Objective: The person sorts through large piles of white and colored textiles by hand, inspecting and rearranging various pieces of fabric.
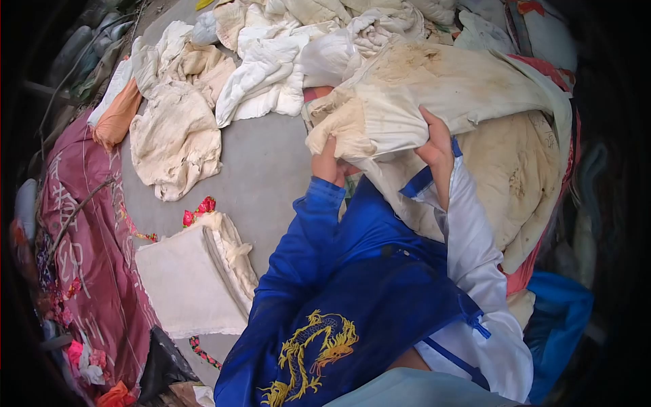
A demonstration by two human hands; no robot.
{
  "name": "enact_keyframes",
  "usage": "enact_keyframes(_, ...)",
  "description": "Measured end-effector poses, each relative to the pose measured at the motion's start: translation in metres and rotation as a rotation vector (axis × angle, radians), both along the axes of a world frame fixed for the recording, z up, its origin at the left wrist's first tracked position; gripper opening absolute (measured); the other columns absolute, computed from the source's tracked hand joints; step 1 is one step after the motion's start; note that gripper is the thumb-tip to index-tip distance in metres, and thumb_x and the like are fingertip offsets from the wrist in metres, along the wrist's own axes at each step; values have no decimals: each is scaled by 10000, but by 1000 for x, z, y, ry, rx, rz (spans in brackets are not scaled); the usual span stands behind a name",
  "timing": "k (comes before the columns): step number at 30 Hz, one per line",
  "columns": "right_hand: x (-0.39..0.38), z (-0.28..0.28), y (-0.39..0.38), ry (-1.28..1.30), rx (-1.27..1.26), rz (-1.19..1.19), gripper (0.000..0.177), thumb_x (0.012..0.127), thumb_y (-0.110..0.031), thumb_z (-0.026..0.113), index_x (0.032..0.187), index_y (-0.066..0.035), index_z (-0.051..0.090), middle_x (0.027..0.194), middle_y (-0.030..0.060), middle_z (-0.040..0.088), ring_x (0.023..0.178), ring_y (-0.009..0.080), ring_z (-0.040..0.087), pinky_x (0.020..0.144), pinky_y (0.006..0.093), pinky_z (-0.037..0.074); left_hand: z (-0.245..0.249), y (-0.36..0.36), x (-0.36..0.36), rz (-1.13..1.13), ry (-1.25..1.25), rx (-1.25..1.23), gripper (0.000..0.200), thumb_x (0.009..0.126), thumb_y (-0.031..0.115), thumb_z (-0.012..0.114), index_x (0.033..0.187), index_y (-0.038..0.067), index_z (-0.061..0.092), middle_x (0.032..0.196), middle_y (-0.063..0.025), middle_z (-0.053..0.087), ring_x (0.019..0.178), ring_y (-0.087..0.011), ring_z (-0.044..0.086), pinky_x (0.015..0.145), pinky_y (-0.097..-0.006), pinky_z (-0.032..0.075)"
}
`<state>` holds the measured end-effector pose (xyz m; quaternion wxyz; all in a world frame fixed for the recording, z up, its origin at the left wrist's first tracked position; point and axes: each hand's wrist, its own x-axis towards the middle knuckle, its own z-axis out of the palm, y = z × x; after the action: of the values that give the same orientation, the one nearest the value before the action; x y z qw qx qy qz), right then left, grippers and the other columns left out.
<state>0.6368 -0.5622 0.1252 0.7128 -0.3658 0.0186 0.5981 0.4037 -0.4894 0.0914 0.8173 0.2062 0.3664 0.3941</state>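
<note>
A large stained off-white padded cloth [420,78] stretches across my lap and off to the right, with brown marks and worn patches. My left hand [329,166], in a blue sleeve, grips its bunched near-left edge, the fingers partly hidden in the folds. My right hand [437,144], in a white sleeve, is closed on the near edge farther right, with the thumb lying on top. Between the two hands the edge is pulled fairly taut. Below it, a loose part hangs toward my blue trousers [386,217].
A folded white cloth stack [186,281] lies on the grey surface [254,163] at left, near a red floral strip [199,211]. Crumpled whitish cloths [176,129] heap along the back. A maroon sheet [95,244] with white writing and an orange bundle [116,115] border the left.
</note>
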Motion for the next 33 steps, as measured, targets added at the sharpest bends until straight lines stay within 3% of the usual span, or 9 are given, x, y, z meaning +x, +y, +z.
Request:
enact_keyframes(2, 12, 26, -3, -217, 12, -94, 422, 1005, -341, 515, 1203, 29, 557, 1165, 182, 631, 1075, 257, 625, 967, 395, 489, 20, -11, 8, -45, -105, 48, 478, 990, 245, 572, 1394, 31, 432, 1309, -134, 572, 1161, -295, 601, 935, -468, 520)
enact_keyframes(3, 4, 34, -6, -380, -93, -158, 423, 981, -411, 570, 1123, -13, 571, 985, 119, 638, 832, 177, 628, 746, 321, 513, 27, -15, 12, -65, -158, 77, 490, 994, 259, 572, 1404, 37, 419, 1322, -132, 563, 1184, -293, 586, 950, -468, 511)
enact_keyframes(6, -31, 16, -32, -757, -298, -3, 413, 922, -442, 666, 955, -37, 590, 797, 50, 614, 639, 124, 553, 588, 273, 457, 40, -28, 16, 17, -112, 60, 505, 995, 250, 579, 1416, 36, 403, 1341, -134, 548, 1196, -281, 575, 983, -442, 491)
enact_keyframes(10, -100, -3, -65, -1154, -272, 200, 459, 880, -455, 723, 721, -41, 605, 602, -5, 555, 553, 62, 449, 507, 265, 382, 18, -39, 16, 127, -72, 206, 515, 983, 211, 601, 1418, 23, 400, 1354, -129, 536, 1205, -267, 564, 997, -416, 481)
enact_keyframes(15, -111, -17, -65, -907, -154, 276, 399, 930, -375, 681, 731, -37, 610, 615, -11, 551, 538, 64, 451, 496, 245, 363, 12, -42, 12, 159, 41, 331, 490, 987, 158, 578, 1422, 27, 395, 1322, -128, 554, 1164, -255, 594, 923, -399, 537)
enact_keyframes(21, -94, -7, -83, -698, -80, 243, 364, 976, -333, 624, 752, -48, 598, 596, -19, 520, 517, 52, 440, 473, 228, 345, 13, -30, -14, 115, 112, 147, 442, 1009, 237, 524, 1392, 40, 424, 1249, -143, 603, 1041, -297, 664, 802, -444, 608)
enact_keyframes(28, -82, -32, -94, -367, -7, 45, 362, 973, -342, 626, 771, -47, 578, 581, 0, 506, 461, 62, 419, 411, 208, 317, -41, -11, -22, 179, -108, -74, 512, 1023, 450, 454, 1370, 73, 468, 1320, -127, 579, 1205, -285, 580, 1017, -464, 479)
enact_keyframes(31, -92, -22, -84, -494, -62, 127, 358, 969, -332, 633, 769, -41, 576, 585, 9, 515, 458, 62, 414, 412, 214, 321, -11, -72, -11, 32, 121, -190, 616, 993, 571, 440, 1361, 77, 472, 1328, -126, 562, 1176, -232, 580, 958, -409, 478)
enact_keyframes(33, -100, -27, -81, -502, -49, 187, 342, 976, -316, 626, 764, -54, 565, 583, 5, 513, 463, 67, 421, 412, 213, 317, -18, -99, -10, -208, 438, -19, 613, 977, 612, 439, 1216, 63, 570, 1128, -102, 654, 963, -174, 638, 779, -308, 490)
